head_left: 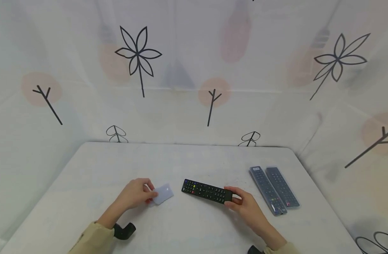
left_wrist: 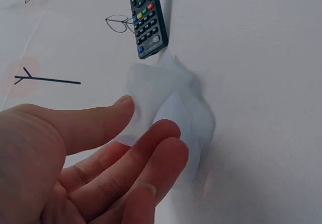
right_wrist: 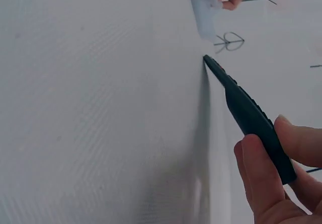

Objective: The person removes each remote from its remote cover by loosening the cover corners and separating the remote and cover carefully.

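Between thumb and fingers, my left hand pinches a thin pale-blue wipe. The left wrist view shows the wipe folded and crumpled, hanging past the fingertips. My right hand grips a black remote control by its right end, thumb on one side and fingers on the other. Its buttons face up in the head view, and its far end points toward the wipe with a small gap between them. Seen edge-on in the right wrist view, the remote slants up from the fingers.
Two more remotes in clear covers, one beside the other, lie on the white table to the right of my right hand. A white curtain printed with flowers and twigs surrounds the table's back and sides.
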A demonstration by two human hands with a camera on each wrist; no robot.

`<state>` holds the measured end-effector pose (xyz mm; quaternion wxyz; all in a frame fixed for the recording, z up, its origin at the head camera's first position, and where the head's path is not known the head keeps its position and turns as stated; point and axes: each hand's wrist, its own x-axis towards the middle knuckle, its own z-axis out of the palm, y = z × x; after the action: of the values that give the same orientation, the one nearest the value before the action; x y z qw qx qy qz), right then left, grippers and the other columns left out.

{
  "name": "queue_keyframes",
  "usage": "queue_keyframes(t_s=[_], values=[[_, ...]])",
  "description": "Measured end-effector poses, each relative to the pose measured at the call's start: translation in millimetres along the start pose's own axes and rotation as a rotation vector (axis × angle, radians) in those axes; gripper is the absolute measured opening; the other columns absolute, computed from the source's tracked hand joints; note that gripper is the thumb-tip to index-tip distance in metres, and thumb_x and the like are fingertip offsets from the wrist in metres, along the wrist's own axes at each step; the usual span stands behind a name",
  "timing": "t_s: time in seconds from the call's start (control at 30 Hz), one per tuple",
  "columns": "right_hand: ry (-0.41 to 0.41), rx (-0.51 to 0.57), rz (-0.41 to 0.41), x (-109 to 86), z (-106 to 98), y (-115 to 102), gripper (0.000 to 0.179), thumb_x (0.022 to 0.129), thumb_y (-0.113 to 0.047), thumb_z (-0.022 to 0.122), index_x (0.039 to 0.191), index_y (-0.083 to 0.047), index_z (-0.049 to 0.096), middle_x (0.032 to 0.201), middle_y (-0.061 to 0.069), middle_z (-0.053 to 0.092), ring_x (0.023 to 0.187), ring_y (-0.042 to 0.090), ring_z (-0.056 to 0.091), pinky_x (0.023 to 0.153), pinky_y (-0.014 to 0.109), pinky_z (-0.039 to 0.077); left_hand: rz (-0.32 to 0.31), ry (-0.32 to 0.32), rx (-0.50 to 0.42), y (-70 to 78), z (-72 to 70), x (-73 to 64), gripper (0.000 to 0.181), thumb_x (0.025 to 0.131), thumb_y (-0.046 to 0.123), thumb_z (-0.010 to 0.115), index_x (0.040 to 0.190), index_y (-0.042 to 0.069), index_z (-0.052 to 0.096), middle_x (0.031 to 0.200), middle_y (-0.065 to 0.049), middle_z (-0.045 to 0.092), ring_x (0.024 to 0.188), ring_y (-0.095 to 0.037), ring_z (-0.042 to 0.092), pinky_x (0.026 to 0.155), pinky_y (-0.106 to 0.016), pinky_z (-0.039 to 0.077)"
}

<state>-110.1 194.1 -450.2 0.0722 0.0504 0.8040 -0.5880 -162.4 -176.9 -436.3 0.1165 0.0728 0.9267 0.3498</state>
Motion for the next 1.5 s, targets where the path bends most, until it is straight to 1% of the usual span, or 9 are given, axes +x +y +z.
queue_keyframes(t_s=[0.17,0.33,0.53,0.63,0.87,1.1,1.2,1.37,1.5], values=[[0.07,-0.065,0.03,0.8,4,-1,0.05,0.077,-0.001,0.083,0.123,-0.002,0.065,0.125,0.019,0.061,0.098,0.027,0.069,0.076,0.035,0.058,0.015,0.023,0.006,-0.3,3.1,1.1,0.021,0.087,0.025,0.078,0.08,0.015,0.062,0.062,0.006,0.062,0.058,-0.013,0.054,0.056,-0.03,0.039],[0.082,-0.164,0.028,0.0,10,-1,0.052,0.072,-0.013,0.089,0.119,-0.001,0.067,0.116,0.017,0.066,0.088,0.021,0.07,0.072,0.034,0.057,0.018,0.014,-0.004,0.6,6.5,1.6,0.023,0.087,0.025,0.078,0.078,0.015,0.06,0.061,0.006,0.062,0.057,-0.013,0.054,0.055,-0.029,0.038],[0.014,-0.172,0.003,-1.2,20,0,0.031,0.088,-0.012,0.076,0.115,0.0,0.068,0.11,0.014,0.069,0.086,0.022,0.071,0.068,0.032,0.058,-0.001,0.018,-0.013,2.1,9.1,1.9,0.023,0.088,0.025,0.077,0.078,0.014,0.06,0.062,0.005,0.063,0.058,-0.014,0.053,0.055,-0.029,0.037],[-0.026,-0.202,-0.016,-2.0,24,-2,0.025,0.087,-0.007,0.074,0.109,0.0,0.068,0.095,0.008,0.07,0.08,0.018,0.069,0.064,0.031,0.056,-0.012,0.025,-0.028,2.1,10.7,2.2,0.023,0.089,0.024,0.076,0.079,0.013,0.06,0.063,0.005,0.063,0.059,-0.014,0.052,0.057,-0.029,0.038],[-0.13,-0.298,-0.086,-1.0,33,-7,0.026,0.082,-0.009,0.078,0.105,-0.002,0.07,0.081,0.0,0.065,0.068,0.014,0.059,0.059,0.029,0.051,0.011,0.019,-0.08,2.7,13.5,1.4,0.024,0.09,0.022,0.075,0.077,0.011,0.058,0.061,0.004,0.065,0.058,-0.014,0.057,0.058,-0.029,0.04],[-0.238,-0.25,-0.098,1.7,52,-9,0.034,0.085,-0.013,0.077,0.114,0.0,0.067,0.082,-0.001,0.067,0.071,0.013,0.061,0.062,0.027,0.053,0.017,-0.021,-0.086,5.3,14.1,-0.1,0.025,0.092,0.026,0.072,0.078,0.012,0.057,0.06,0.003,0.063,0.053,-0.015,0.055,0.054,-0.027,0.035],[-0.222,-0.247,-0.123,2.4,61,-13,0.033,0.086,-0.012,0.077,0.115,0.001,0.067,0.084,-0.001,0.067,0.072,0.013,0.062,0.062,0.027,0.054,0.037,-0.009,-0.055,4.6,14.3,0.6,0.024,0.093,0.026,0.072,0.079,0.013,0.057,0.059,0.004,0.061,0.056,-0.014,0.053,0.056,-0.028,0.037],[-0.133,-0.285,-0.166,3.8,75,-19,0.031,0.086,-0.014,0.077,0.112,0.0,0.068,0.084,0.0,0.067,0.071,0.011,0.062,0.06,0.027,0.052,0.047,0.012,-0.002,3.0,13.6,2.5,0.022,0.092,0.025,0.073,0.079,0.015,0.057,0.059,0.006,0.06,0.059,-0.014,0.052,0.06,-0.03,0.038],[-0.112,-0.314,-0.153,7.0,85,-25,0.034,0.084,-0.017,0.078,0.112,0.0,0.067,0.081,-0.001,0.066,0.068,0.011,0.061,0.06,0.029,0.051,0.042,0.027,0.018,1.8,13.6,3.3,0.022,0.091,0.025,0.073,0.08,0.015,0.057,0.059,0.006,0.06,0.059,-0.014,0.051,0.06,-0.031,0.038]])
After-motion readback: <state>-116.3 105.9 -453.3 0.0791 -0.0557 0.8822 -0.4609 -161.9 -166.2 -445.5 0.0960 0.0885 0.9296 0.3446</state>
